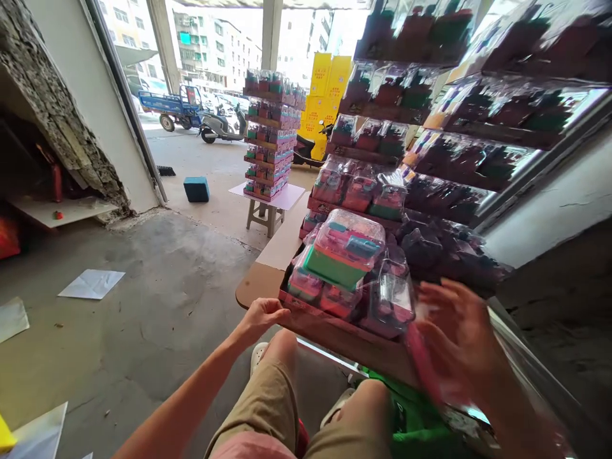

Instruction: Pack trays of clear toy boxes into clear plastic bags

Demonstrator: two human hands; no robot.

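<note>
My left hand (264,313) pinches the near left corner of a shallow red cardboard display tray (329,315), thumb and fingers together. Packed in the tray are clear plastic packs (393,298) with pink, green and dark contents. On top of them rests a tilted box with a green base (332,266) and a clear lid over pink and blue parts. To the tray's right is my right hand (456,341), smeared by motion, its fingers curved. Against its palm side shows a blurred pink item (423,360) with clear plastic; whether it is gripped is unclear.
Tall stacks of similar filled trays (377,95) rise behind and right of the brown table (261,285). Another stack (268,137) stands on a stool (262,215). Yellow cartons (325,102) and scooters are beyond. A green bag (415,414) lies below the table's edge, near my knees.
</note>
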